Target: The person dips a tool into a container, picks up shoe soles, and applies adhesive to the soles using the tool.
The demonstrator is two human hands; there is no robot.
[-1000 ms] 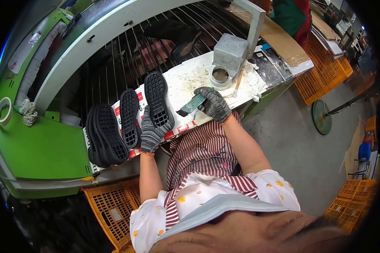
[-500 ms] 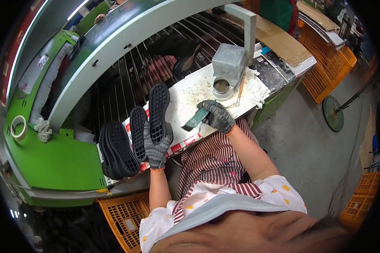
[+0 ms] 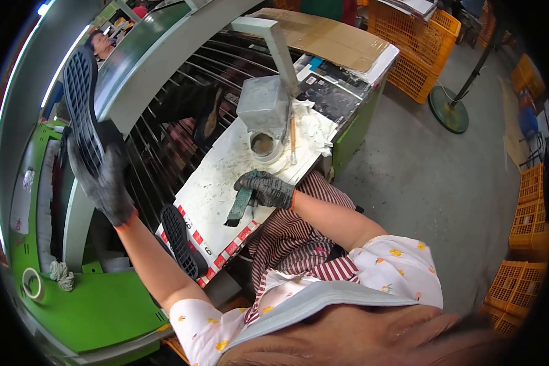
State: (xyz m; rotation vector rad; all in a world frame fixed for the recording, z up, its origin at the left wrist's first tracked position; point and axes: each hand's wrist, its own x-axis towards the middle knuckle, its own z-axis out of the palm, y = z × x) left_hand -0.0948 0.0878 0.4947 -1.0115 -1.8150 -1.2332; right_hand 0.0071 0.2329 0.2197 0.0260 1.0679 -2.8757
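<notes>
Nearest to you are your own flower-print sleeves and a striped apron over your lap. Your two hands are well apart, both in dark knit gloves.

Your right hand [image 3: 267,189] rests on the near edge of the white, stained tabletop [image 3: 216,183], its fingers closed around a green-handled brush [image 3: 239,206]. The brush slants down toward you, its dark end lying on the tabletop near a red-and-white striped strip along the front edge.

Just left of that strip, a black shoe [image 3: 178,241] lies on its side at the tabletop's corner, its ribbed sole facing you, with nothing holding it.

Your left hand [image 3: 104,183] is raised high to your left, away from the tabletop. It grips another black shoe [image 3: 82,100] from below, holding it upright in the air with the grid-patterned sole turned toward you.

Farther along the tabletop stands a small round pot [image 3: 263,146] with a brownish inside. A thin stick [image 3: 293,137] leans beside it, and a grey metal box [image 3: 263,107] on a post sits just behind.

Behind the tabletop runs a rack of thin metal rods [image 3: 165,140] under a long curved green-and-grey machine cover [image 3: 158,67].

On the green surface at far left lie a roll of tape [image 3: 32,283] and a knot of cord [image 3: 61,276]. Orange plastic crates [image 3: 430,58] stand on the grey floor at far right.
</notes>
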